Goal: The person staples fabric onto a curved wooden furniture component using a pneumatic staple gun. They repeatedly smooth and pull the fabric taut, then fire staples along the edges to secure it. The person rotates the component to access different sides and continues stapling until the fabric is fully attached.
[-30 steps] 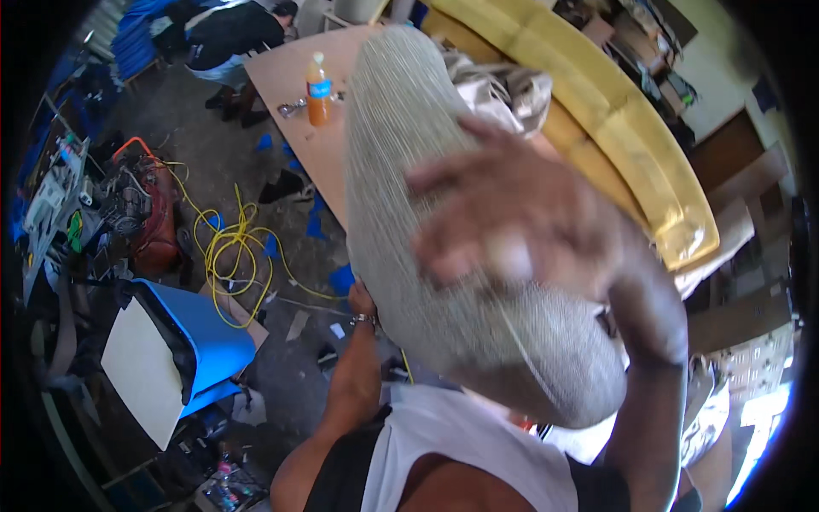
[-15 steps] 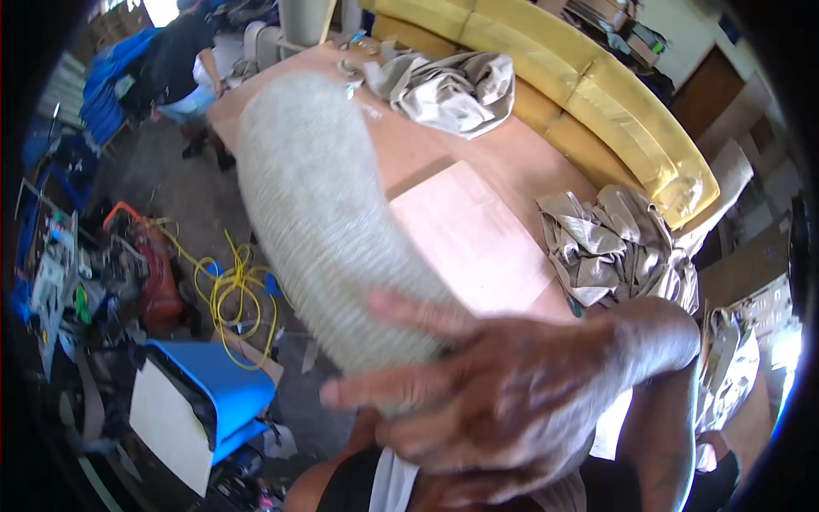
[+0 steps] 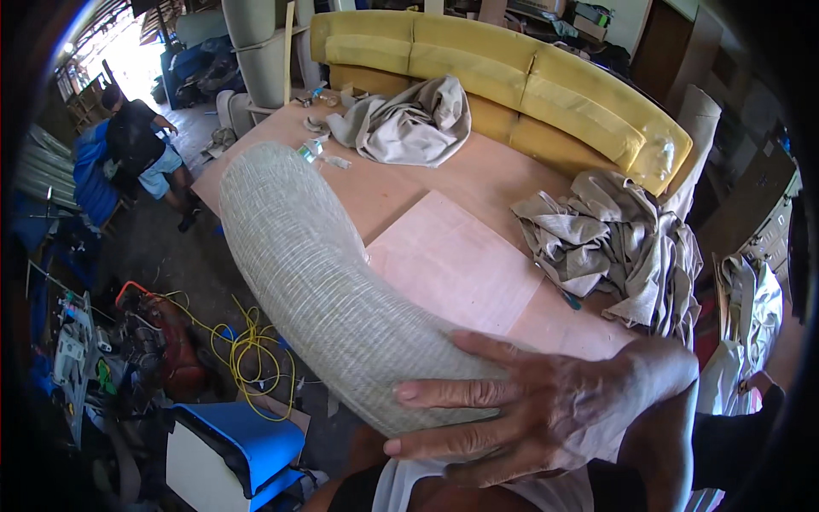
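A long, curved grey woven cushion fills the middle of the view, arching from my chest out over the near edge of a pale wooden table. My right hand lies across its near end, fingers spread and pressed flat on the weave, holding it up. My left hand does not show; it may be behind or under the cushion.
Two heaps of grey fabric lie on the table, one at the right and one at the far end. A yellow sofa stands behind. Left: a seated person, yellow cable, a blue-and-white chair.
The cushion has swung down from upright in front of my face to lower and more level. My right hand slid to its near end. The view now takes in more of the table.
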`<move>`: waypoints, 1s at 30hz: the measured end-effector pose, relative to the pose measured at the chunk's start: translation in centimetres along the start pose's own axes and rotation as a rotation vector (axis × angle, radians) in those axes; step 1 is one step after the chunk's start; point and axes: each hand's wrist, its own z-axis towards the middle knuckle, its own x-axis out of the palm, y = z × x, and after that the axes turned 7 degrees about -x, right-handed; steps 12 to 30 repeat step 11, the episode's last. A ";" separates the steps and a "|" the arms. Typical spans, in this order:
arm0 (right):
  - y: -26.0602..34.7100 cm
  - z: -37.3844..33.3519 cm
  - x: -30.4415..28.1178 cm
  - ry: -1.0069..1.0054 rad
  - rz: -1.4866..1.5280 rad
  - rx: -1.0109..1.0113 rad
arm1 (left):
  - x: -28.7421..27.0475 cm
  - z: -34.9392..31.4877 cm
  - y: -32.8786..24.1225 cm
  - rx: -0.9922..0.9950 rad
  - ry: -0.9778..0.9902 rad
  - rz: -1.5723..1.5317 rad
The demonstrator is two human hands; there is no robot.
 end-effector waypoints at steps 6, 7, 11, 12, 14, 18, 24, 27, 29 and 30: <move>-1.5 -5.0 5.3 -0.462 -0.054 0.012 | -10.0 6.3 2.7 -0.011 0.001 0.123; -2.3 -6.2 7.1 -0.617 0.005 -0.019 | -13.1 6.9 3.3 0.006 -0.066 0.102; -7.8 -7.0 11.5 -1.030 0.107 0.397 | -21.3 11.4 -4.5 0.460 -0.353 -0.180; -7.8 -7.0 11.5 -1.030 0.107 0.397 | -21.3 11.4 -4.5 0.460 -0.353 -0.180; -7.8 -7.0 11.5 -1.030 0.107 0.397 | -21.3 11.4 -4.5 0.460 -0.353 -0.180; -7.8 -7.0 11.5 -1.030 0.107 0.397 | -21.3 11.4 -4.5 0.460 -0.353 -0.180; -7.8 -7.0 11.5 -1.030 0.107 0.397 | -21.3 11.4 -4.5 0.460 -0.353 -0.180; -7.8 -7.0 11.5 -1.030 0.107 0.397 | -21.3 11.4 -4.5 0.460 -0.353 -0.180; -7.8 -7.0 11.5 -1.030 0.107 0.397 | -21.3 11.4 -4.5 0.460 -0.353 -0.180; -7.8 -7.0 11.5 -1.030 0.107 0.397 | -21.3 11.4 -4.5 0.460 -0.353 -0.180</move>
